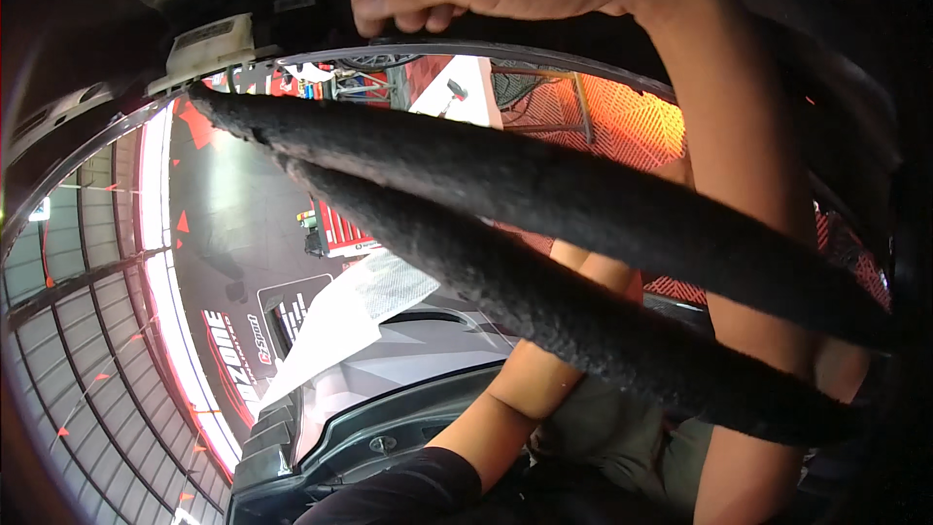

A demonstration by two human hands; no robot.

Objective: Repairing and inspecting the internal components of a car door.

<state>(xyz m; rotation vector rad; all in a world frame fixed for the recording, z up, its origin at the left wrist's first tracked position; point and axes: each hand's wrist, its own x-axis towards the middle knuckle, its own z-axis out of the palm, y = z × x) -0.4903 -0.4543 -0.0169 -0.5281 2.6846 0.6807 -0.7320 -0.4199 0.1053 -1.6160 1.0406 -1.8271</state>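
From where I stand, what matters most is how the right hand (403, 0) sits against the dark panel (311, 29) that arches across the top of the frame: the hand is at top centre, in front of the panel and just by its lower edge, which bows from the far left over to the upper right. The right forearm (729, 165) climbs the right side, and the wrist bends so the fingertips point left, more or less along that edge. The fingers are curled and close together, but blurred; I can't tell whether they are clamped on the edge or merely against it. Left of the fingertips, near but apart, a pale fitting (209, 47) sits on the panel. Beneath the hand, two rough black strips (544, 185) slant from upper left to lower right, meeting at the left and spreading rightward, crossing in front of both arms. The left forearm (544, 374) comes up out of a dark sleeve (403, 491) at bottom centre and goes behind the strips; the left hand is hidden, so I can't say how it is set. Of the two, the right is plainly nearer the panel's edge.
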